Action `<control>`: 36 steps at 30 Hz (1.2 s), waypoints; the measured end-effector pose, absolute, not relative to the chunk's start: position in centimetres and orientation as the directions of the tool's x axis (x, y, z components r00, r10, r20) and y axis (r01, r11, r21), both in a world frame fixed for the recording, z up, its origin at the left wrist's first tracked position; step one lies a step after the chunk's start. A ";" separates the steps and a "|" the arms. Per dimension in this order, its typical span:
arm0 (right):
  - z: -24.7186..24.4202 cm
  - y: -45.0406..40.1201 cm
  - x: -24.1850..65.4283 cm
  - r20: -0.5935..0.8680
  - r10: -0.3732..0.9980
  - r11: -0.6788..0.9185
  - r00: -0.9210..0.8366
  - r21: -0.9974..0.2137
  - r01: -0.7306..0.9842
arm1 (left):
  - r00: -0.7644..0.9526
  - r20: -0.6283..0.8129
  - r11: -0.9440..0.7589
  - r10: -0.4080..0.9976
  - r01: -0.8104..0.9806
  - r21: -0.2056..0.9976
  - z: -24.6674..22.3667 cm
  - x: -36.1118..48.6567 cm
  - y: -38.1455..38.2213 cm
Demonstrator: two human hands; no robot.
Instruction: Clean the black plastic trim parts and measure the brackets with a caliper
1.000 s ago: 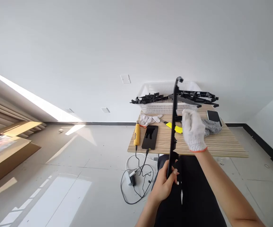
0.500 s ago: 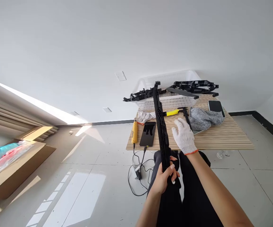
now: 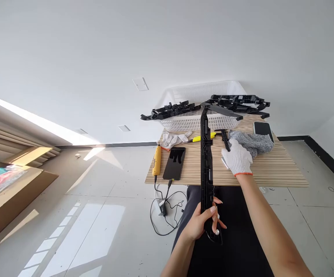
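Observation:
A long black plastic part (image 3: 206,161) stands nearly upright in front of me, its lower end over my legs. Bare, my left hand (image 3: 203,221) is wrapped round that lower end. My right hand (image 3: 237,157) wears a white knitted glove with an orange cuff. Its fingers are closed on the lower end of a black caliper-like tool (image 3: 225,140) lying on the table. A yellow-handled tool (image 3: 197,139) lies behind the long part, which hides some of it. Beside my right hand is a grey knitted glove (image 3: 252,142).
A white basket (image 3: 178,125) at the table's back carries more black parts (image 3: 236,103). On the table (image 3: 282,173) lie a yellow corded tool (image 3: 156,161), a black phone (image 3: 174,163), a white glove (image 3: 172,140) and another phone (image 3: 262,129). Cables (image 3: 167,215) hang down left.
My right hand has moved right and closed on the black tool. The long black part, in my left hand, has swung more upright and shifted right. The view has shifted slightly.

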State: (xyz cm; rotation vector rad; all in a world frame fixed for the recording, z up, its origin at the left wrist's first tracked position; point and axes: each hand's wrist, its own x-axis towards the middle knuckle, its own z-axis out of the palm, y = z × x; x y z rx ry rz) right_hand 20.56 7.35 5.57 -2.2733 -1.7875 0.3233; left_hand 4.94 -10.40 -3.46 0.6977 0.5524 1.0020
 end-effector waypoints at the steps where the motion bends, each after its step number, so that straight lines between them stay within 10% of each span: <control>1: 5.3 7.3 20.6 -0.017 0.969 -0.238 0.248 -0.350 0.906 | 0.434 -0.100 0.356 0.895 -0.563 0.746 -3.5 4.9 -10.4; 17: 5.2 8.3 23.3 -0.090 0.948 -0.278 0.307 -0.708 0.649 | 0.276 -0.208 0.332 0.938 -0.552 0.765 -4.1 3.9 -10.6; 23: 7.6 7.6 27.1 -0.154 0.986 -0.169 0.071 -0.895 0.413 | 0.289 -0.219 0.357 0.932 -0.630 0.689 -3.8 4.4 -10.5; 29: 10.3 3.8 29.5 -0.100 0.993 -0.047 -0.066 -0.831 0.554 | 0.287 -0.322 0.427 0.902 -0.694 0.579 -2.6 2.4 -10.1; 36: 13.7 1.8 28.6 0.255 0.962 0.206 -0.092 -0.463 0.862 | 0.351 -0.258 0.435 0.900 -0.699 0.568 -3.2 3.0 -10.2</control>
